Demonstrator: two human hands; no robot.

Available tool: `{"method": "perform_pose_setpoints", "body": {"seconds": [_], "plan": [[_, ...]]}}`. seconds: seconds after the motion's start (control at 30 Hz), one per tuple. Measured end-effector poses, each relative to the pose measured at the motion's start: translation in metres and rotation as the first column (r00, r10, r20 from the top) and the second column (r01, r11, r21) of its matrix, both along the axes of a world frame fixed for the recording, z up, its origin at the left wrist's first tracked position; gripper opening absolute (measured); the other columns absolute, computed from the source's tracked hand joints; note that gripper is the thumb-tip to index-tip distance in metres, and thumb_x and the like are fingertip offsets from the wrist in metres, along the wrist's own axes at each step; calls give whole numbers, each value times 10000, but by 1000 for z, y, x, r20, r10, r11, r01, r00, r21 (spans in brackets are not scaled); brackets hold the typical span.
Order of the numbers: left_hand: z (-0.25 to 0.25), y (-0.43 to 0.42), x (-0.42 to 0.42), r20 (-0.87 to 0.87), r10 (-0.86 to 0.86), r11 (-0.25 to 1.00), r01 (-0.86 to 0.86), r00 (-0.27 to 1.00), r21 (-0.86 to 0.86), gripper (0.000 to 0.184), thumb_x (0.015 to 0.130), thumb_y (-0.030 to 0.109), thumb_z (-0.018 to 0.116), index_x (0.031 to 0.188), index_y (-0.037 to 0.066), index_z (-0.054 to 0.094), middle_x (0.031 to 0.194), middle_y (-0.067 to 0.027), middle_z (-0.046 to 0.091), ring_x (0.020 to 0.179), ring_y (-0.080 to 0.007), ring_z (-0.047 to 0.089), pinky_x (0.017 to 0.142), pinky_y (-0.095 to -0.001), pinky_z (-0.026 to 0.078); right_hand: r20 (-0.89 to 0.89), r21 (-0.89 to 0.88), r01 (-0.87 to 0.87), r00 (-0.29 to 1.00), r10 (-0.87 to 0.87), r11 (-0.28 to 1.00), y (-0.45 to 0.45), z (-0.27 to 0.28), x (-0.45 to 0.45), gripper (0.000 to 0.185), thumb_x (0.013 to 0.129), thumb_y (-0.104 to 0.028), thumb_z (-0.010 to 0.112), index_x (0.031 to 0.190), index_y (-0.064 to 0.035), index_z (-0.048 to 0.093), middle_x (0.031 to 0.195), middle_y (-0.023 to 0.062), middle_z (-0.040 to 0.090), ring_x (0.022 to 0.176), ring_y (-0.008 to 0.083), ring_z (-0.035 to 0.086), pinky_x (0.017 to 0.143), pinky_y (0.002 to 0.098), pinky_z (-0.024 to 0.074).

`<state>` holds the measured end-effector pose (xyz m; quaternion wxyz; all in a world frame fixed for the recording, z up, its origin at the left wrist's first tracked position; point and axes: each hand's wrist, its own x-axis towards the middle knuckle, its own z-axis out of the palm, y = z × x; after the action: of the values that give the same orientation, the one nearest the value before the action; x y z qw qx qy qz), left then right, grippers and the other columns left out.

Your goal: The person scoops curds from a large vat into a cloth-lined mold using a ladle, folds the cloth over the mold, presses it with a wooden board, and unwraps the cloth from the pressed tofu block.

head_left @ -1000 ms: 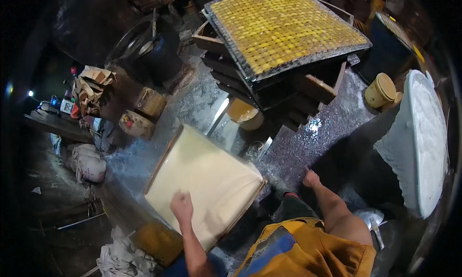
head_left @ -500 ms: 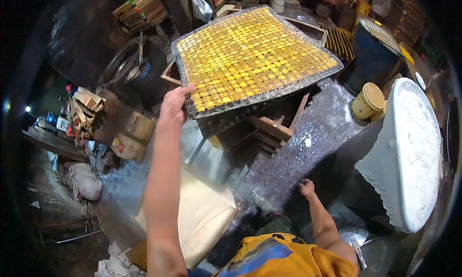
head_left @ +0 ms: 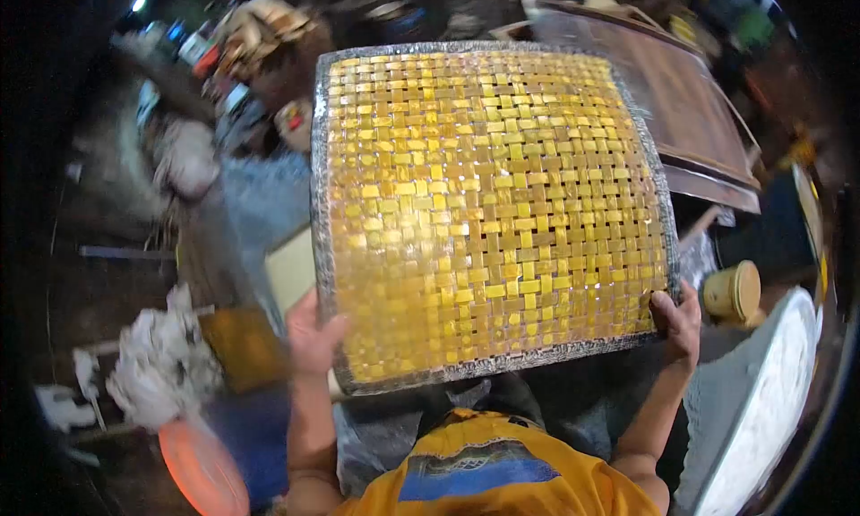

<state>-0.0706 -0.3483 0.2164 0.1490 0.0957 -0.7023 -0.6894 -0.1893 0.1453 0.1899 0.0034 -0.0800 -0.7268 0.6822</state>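
Note:
A square woven yellow mat with a dark grey bound edge fills the middle of the view, held up in front of my body. It looks glossy, and its far side bows slightly. My left hand grips the edge near the lower left corner, thumb on top. At the lower right corner, my right hand clasps the border, also with its thumb on the upper face. The fingers of both hands are mostly hidden beneath the mat. Part of a cream-coloured sheet shows past the left edge.
To the right stands a wide container heaped with white material, with a lidded yellowish bucket behind it. A framed dark panel lies beyond the mat. White crumpled cloth and an orange round object are at lower left.
The mat has come off the stack ahead and swung nearer, to the left. My right hand, earlier low and away from it, now holds its right corner. My view has turned left.

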Motion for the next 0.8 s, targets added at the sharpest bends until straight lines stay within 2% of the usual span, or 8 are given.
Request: {"method": "perform_pose_setpoints", "body": {"seconds": [0.07,0.1,0.27,0.3,0.37,0.43,0.47,0.8], "plan": [[-29,-16,56,-22,161,979,-163,987,-123,384,754,22,589,1123,-82,587,930,-36,643,794,-87,560,711,-241,462,-80,15,2,997,-1,1000,-66,6,23,274,865,-125,647,1085,19,573,887,73,645,726,128,598,667,268,505],[-41,-22,83,-40,245,949,-248,969,-195,375,758,18,587,1119,-87,586,919,-33,641,782,-82,552,700,-242,460,-26,94,-246,968,249,965,-80,3,24,167,862,-64,638,1011,3,606,823,19,633,718,117,580,651,276,493],[-117,-48,192,119,575,777,-495,810,-388,307,827,10,591,1114,-95,566,909,-44,636,834,-90,559,737,-266,473,-7,330,-498,848,530,802,-158,-94,18,140,874,-103,621,948,16,612,796,41,626,686,115,568,613,278,475],[-149,-60,202,178,594,780,-507,784,-367,317,821,24,602,1114,-90,567,881,-43,638,802,-92,564,715,-273,476,19,254,-556,821,571,792,-174,-127,18,130,882,-86,605,957,20,602,799,26,615,674,107,567,601,270,476],[-213,-85,211,296,621,780,-535,725,-325,338,809,53,624,1114,-82,571,823,-42,642,738,-97,574,672,-286,481,44,491,-497,835,549,716,-200,-198,19,215,853,-161,655,921,39,612,798,82,650,657,143,591,595,310,490],[-260,-100,210,440,650,745,-405,619,-530,373,759,105,670,1092,-47,601,689,-52,616,615,-128,568,615,-315,477,273,554,-537,839,471,636,-215,-252,22,289,815,-221,692,901,47,627,798,135,672,661,177,619,617,341,498],[-283,-103,213,486,693,705,-359,533,-612,378,733,124,689,1076,-20,617,670,-64,615,602,-157,580,615,-323,479,201,625,-514,833,515,587,-209,-280,22,317,783,-244,716,890,44,640,776,154,673,678,190,636,635,338,501],[-285,-82,222,416,785,609,-447,459,-655,342,645,34,713,982,37,652,729,-97,660,646,-219,646,660,-345,516,97,638,-341,925,367,690,-230,-243,49,383,743,-221,740,1013,20,617,867,187,664,796,273,644,731,378,493]]}}
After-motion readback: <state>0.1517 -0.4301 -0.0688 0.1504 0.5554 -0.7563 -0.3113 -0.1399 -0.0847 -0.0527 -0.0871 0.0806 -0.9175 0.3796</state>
